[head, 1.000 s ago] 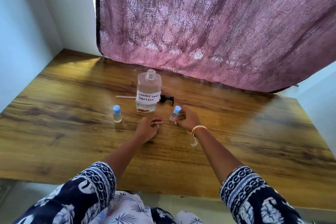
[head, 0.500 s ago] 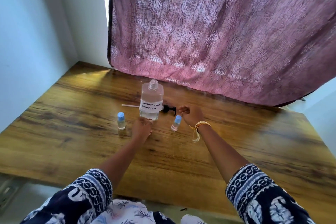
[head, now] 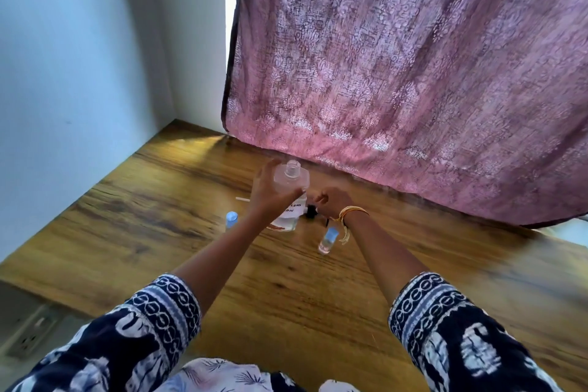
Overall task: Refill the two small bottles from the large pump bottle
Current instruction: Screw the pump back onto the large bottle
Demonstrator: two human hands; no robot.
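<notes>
Head view, left hand (head: pixel 269 192) now gripping large bottle (head: pixel 291 197)

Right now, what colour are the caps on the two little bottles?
Light blue, on both small bottles, seen best in the head view, the only view.

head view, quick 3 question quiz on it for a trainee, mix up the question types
1. True or false: the large bottle has its pump screwed on.
2. Which hand grips the large bottle? A) left hand B) right hand
3. Fill in: both small bottles on the table wear ___ caps.

Key: 1 false, its neck is bare and the black pump head lies behind it. 2 A. 3 blue.
</notes>
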